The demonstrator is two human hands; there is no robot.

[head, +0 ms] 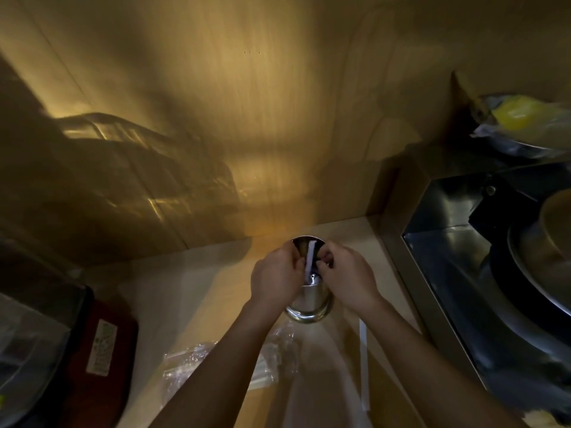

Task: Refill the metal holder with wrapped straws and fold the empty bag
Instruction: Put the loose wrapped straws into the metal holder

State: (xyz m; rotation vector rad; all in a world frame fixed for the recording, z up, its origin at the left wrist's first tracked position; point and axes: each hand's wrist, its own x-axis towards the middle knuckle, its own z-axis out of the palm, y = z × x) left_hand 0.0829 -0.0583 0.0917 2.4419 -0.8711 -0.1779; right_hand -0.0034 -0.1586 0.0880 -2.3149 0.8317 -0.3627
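Note:
A round metal holder stands on the pale counter near the back wall. A white wrapped straw leans inside its mouth. My left hand grips the holder's left rim, with the thumb touching the straw. My right hand is at the right rim, its fingers curled over the opening; whether they pinch the straw I cannot tell. A clear plastic bag with wrapped straws lies on the counter under my left forearm. One loose wrapped straw lies to the right of the bag.
A wooden wall rises right behind the holder. A metal box with pans inside borders the counter on the right. A red-and-black case sits at the left. A bowl with a yellow item rests upper right.

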